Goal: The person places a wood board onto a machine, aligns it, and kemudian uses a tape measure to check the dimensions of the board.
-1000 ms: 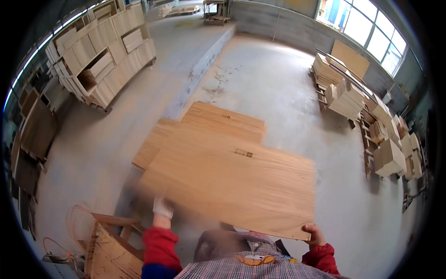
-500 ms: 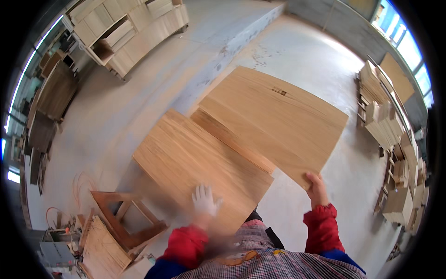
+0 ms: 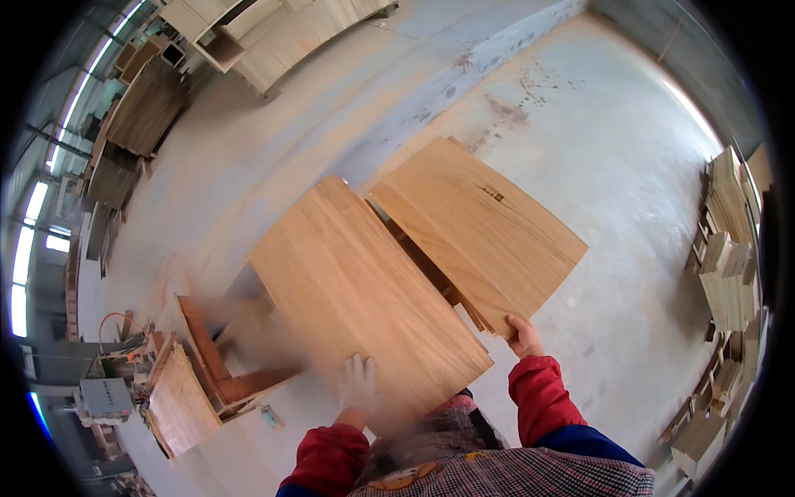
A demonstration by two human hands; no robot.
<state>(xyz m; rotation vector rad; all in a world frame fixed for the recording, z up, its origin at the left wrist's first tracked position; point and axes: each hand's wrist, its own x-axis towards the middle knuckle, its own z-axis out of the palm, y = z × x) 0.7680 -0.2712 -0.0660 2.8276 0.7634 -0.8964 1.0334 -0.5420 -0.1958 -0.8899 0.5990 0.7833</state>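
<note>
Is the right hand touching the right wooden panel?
Touching. The head view shows the right hand with fingers wrapped over the near corner of the right panel.

Right of the wooden panel stack (image 3: 364, 290) bare concrete floor (image 3: 613, 166) lies open; left of it a wooden frame (image 3: 219, 364) crowds close, touching its edge.

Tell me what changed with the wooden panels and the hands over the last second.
The right hand has slid the top light-brown wooden panel off the stack toward the person's right, uncovering the panel beneath. The gloved left hand let go of the top panel and now rests on the lower one's near edge. The right hand keeps its grip on the top panel; the grey concrete floor looks unchanged.
</note>
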